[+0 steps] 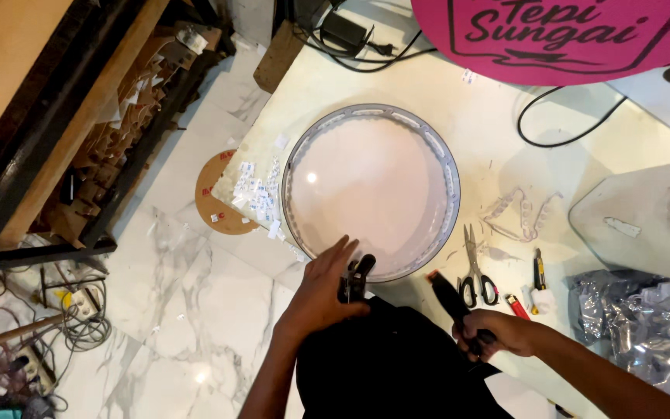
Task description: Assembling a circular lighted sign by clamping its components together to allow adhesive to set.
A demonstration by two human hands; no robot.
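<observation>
A large round white disc with a grey rim [371, 190] lies flat on the pale worktable [459, 116]. My left hand [327, 291] rests at the disc's near edge, fingers spread on the rim beside a small black clamp-like tool [357, 277] that sits on that edge. My right hand [498, 332] is closed around a black tool with an orange tip [450, 296], held over the table to the right of the disc, tip pointing up-left.
Scissors [476, 271], a small screwdriver [538, 270], a red lighter [517, 306] and clear plastic strips [523, 211] lie right of the disc. A pink sign [568, 39], black cables [552, 132], crumpled plastic wrap [645, 318]. Marble floor and wooden shelving at left.
</observation>
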